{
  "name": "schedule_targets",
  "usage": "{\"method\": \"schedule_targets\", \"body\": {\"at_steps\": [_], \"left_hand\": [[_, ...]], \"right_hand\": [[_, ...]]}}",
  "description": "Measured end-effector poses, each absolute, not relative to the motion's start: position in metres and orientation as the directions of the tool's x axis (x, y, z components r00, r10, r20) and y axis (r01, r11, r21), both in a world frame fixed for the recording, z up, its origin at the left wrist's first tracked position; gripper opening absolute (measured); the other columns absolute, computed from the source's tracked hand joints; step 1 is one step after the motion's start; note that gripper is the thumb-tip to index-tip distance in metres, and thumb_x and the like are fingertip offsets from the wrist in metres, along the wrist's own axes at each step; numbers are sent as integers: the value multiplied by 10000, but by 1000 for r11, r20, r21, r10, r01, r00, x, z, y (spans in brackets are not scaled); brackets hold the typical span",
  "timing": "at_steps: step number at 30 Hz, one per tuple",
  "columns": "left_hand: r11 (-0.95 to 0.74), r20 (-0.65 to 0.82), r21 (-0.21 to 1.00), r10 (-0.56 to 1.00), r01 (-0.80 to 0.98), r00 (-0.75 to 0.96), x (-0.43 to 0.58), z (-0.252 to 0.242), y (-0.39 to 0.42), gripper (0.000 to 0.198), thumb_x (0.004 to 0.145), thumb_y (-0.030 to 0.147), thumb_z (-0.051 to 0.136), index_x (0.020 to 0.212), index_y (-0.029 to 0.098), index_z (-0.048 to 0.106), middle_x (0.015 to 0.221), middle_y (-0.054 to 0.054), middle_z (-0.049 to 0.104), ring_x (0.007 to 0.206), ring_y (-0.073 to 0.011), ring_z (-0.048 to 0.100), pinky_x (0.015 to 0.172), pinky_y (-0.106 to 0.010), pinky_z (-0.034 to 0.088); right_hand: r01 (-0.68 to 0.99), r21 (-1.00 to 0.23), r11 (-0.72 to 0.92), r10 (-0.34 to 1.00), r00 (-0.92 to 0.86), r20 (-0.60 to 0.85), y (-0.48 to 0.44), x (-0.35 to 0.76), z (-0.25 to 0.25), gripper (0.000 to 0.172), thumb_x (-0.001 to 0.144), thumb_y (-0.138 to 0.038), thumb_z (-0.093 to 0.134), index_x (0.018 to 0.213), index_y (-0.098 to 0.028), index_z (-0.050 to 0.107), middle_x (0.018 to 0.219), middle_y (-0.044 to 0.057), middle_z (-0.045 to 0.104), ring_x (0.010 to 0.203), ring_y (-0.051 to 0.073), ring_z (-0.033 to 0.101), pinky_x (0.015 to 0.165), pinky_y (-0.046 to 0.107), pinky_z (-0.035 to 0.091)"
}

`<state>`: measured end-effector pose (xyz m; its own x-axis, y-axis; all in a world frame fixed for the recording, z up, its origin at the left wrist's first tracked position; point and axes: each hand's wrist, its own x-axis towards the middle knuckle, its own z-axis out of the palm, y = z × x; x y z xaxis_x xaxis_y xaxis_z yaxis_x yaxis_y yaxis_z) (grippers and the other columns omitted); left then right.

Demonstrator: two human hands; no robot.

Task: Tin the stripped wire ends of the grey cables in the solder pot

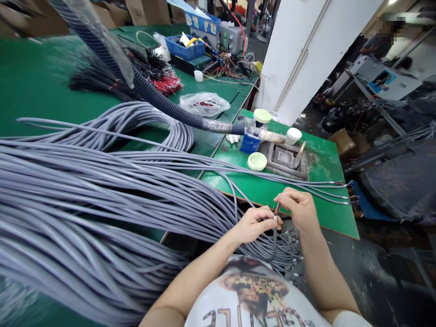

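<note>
My left hand (258, 223) pinches the end of a grey cable (274, 240) in front of my chest, just where a white band circles its jacket. Thin coloured wires (278, 208) stick up out of that end. My right hand (299, 206) is closed on these wires with thumb and fingers. A thick bundle of the same grey cables (153, 204) runs in from the left, and many of its stripped ends hang below my hands. Several more cables lie across the green board, their bare wire ends (347, 184) reaching its right edge.
On the green board (334, 163) stand a solder pot (284, 157) with a scraper (299, 155), a pale green dish (257, 161), a white cup (293, 136) and a lidded jar (262, 116). A ribbed hose (163, 106) arches over the table. A white pillar (296, 54) rises behind.
</note>
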<state>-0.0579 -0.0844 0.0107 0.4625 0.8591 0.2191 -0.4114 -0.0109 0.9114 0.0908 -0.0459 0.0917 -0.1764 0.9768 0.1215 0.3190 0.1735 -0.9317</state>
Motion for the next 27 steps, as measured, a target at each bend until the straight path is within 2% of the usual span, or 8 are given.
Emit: {"method": "schedule_targets", "body": {"at_steps": [3, 5, 7, 11, 17, 22, 25, 27], "left_hand": [[-21, 198, 913, 896, -407, 397, -60, 5, -86, 213, 792, 351, 674, 732, 154, 729, 783, -85, 694, 785, -173, 606, 738, -289, 475], [-18, 179, 912, 917, -411, 357, -60, 1, -86, 201, 774, 343, 694, 719, 152, 725, 781, -81, 687, 772, -168, 606, 740, -293, 473], [-25, 170, 916, 929, -401, 330, -60, -2, -86, 193, 758, 339, 711, 716, 151, 714, 786, -75, 681, 769, -166, 609, 761, -305, 473], [-46, 186, 917, 928, -395, 324, -59, -3, -85, 206, 730, 328, 734, 656, 150, 661, 756, -47, 658, 740, -153, 602, 749, -301, 478], [-55, 164, 919, 954, -391, 251, -60, -4, -86, 188, 707, 299, 753, 655, 140, 669, 731, -43, 638, 701, -135, 575, 714, -282, 464], [133, -11, 850, 972, -510, 235, -66, -3, -83, 233, 684, 362, 762, 700, 135, 710, 752, -59, 695, 681, -145, 612, 680, -269, 470], [214, -84, 796, 965, -566, 247, -68, -5, -81, 261, 681, 382, 763, 731, 129, 724, 739, -66, 715, 617, -130, 603, 640, -257, 463], [240, -109, 754, 964, -612, 244, -68, -8, -80, 271, 679, 386, 766, 749, 127, 730, 738, -69, 721, 594, -117, 590, 625, -248, 456]], "right_hand": [[301, -934, 191, 981, -15, 196, -41, 98, 94, 199, 810, -282, 614, 642, -196, 677, 517, -33, 450, 497, 108, 425, 522, 264, 359], [431, -877, 209, 978, -112, 178, -42, 99, 100, 188, 794, -285, 640, 633, -197, 682, 555, -14, 513, 538, 120, 472, 540, 267, 367], [557, -798, 230, 961, -259, 96, -47, 95, 104, 184, 771, -294, 672, 613, -200, 683, 600, 3, 570, 568, 129, 509, 546, 266, 378], [643, -712, 282, 932, -359, 45, -55, 80, 105, 142, 762, -298, 683, 655, -204, 692, 631, 5, 592, 548, 118, 516, 514, 252, 377], [597, -728, 336, 931, -327, 162, -57, 75, 97, 170, 804, -241, 638, 644, -197, 677, 611, 5, 591, 545, 115, 519, 517, 253, 382], [519, -774, 362, 931, -238, 277, -62, 85, 87, 135, 822, -215, 637, 705, -217, 705, 644, 1, 623, 602, 133, 564, 562, 267, 429], [504, -749, 430, 903, -241, 356, -63, 94, 80, 110, 827, -172, 632, 801, -237, 717, 715, 4, 648, 662, 145, 589, 615, 284, 464], [495, -693, 524, 851, -317, 418, -62, 100, 75, 189, 830, -135, 618, 934, -260, 713, 811, 20, 670, 749, 166, 608, 672, 313, 490]]}}
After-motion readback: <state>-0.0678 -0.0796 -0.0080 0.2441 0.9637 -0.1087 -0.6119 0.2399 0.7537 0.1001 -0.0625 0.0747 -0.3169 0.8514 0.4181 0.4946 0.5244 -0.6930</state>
